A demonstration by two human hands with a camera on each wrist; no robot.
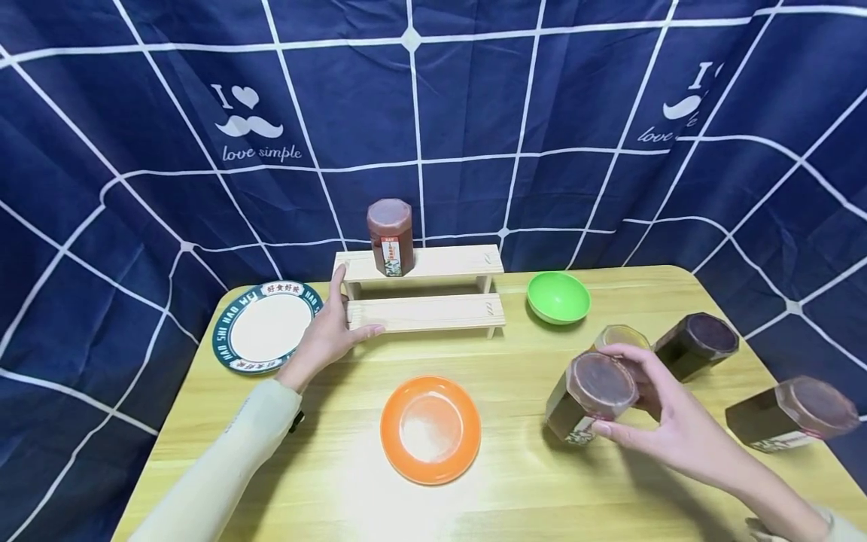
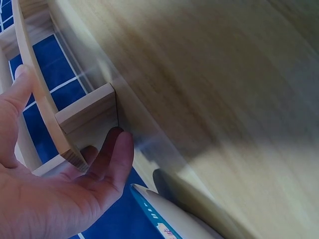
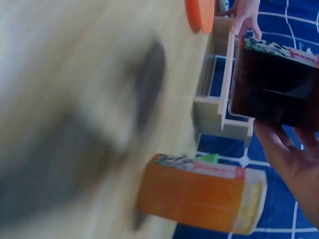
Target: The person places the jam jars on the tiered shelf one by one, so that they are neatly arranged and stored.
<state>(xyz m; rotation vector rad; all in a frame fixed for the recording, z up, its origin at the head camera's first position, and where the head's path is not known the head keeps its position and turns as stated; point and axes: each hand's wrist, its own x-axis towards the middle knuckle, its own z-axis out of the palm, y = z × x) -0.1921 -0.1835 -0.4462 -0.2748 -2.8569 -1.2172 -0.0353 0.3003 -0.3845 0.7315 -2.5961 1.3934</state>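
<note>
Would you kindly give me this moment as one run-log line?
left hand: holds wooden shelf end | right hand: grips dark jar | another jar: upright on top shelf

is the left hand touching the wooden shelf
Touching. In the left wrist view the left hand clasps the end of the wooden shelf, thumb on one side and fingers on the other; the head view shows the same hold.
</note>
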